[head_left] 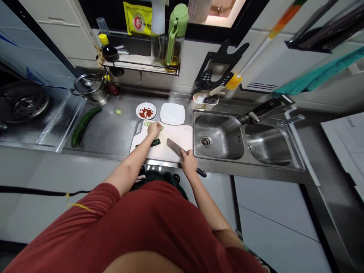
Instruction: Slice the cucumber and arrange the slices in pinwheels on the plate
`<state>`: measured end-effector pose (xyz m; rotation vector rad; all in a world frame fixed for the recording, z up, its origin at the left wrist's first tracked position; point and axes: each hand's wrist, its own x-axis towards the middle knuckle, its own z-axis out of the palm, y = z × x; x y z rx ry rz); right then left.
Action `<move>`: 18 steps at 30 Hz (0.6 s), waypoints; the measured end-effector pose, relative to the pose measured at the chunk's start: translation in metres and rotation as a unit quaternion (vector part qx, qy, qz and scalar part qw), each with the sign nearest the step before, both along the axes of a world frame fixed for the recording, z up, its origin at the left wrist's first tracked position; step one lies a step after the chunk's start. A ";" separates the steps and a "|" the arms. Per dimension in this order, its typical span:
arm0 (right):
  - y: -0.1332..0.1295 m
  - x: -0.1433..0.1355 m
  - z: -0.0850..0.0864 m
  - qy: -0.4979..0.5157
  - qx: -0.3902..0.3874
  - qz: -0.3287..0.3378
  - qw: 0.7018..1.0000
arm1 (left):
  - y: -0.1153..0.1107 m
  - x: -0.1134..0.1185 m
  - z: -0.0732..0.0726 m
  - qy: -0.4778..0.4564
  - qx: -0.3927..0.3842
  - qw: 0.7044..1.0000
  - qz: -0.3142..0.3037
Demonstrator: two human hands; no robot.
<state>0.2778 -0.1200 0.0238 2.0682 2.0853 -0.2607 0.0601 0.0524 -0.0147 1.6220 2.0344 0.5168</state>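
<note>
My right hand point(189, 163) is wrapped round the black handle of a kitchen knife point(174, 146), its broad blade lying over the white cutting board point(182, 132). At the board's far edge my left hand point(154, 129) has its fingers drawn together. A pale green cucumber slice point(162, 128) shows right at those fingertips; whether it is held I cannot tell. More cucumber slices point(147, 123) lie just beyond the hand. A dark green cucumber piece point(155, 142) rests on the board, partly hidden under my left forearm.
Behind the board stand a plate of chopped red pieces point(146, 112) and a white square plate point(172, 113). A whole cucumber point(85, 125), a cucumber end point(118, 112) and a lidded pot point(92, 89) are at left. The double sink point(218, 153) adjoins the board's right. A bottle shelf point(136, 60) hangs above.
</note>
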 end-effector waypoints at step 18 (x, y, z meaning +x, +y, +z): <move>0.003 0.002 0.000 0.020 0.004 0.002 1.000 | -0.001 -0.004 -0.001 0.102 0.060 0.985 -0.123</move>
